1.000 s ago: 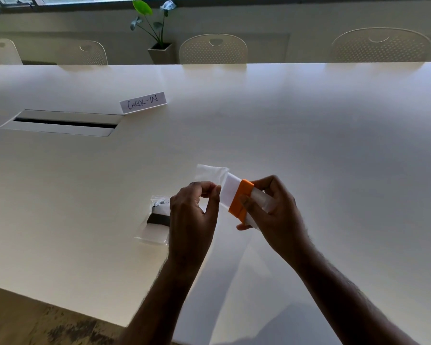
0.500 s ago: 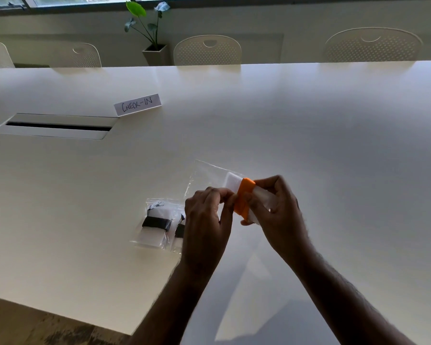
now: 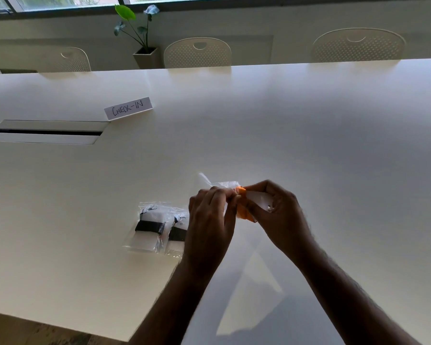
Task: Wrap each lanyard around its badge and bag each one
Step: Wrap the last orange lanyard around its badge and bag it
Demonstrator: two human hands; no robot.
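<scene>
Held above the near surface (image 3: 309, 145), the right hand (image 3: 281, 215) grips the orange-wrapped badge (image 3: 244, 212) while the left hand (image 3: 209, 220) pinches the clear bag (image 3: 217, 184) open to receive it, beside two bagged badges (image 3: 157, 227)

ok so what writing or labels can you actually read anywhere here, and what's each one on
"CHECK-IN": handwritten on the white card standing on the table.
Two bagged badges with black lanyards: no print can be read on them.
Badge with the orange lanyard held in both hands: no text shows.
Nothing else carries readable writing.
</scene>
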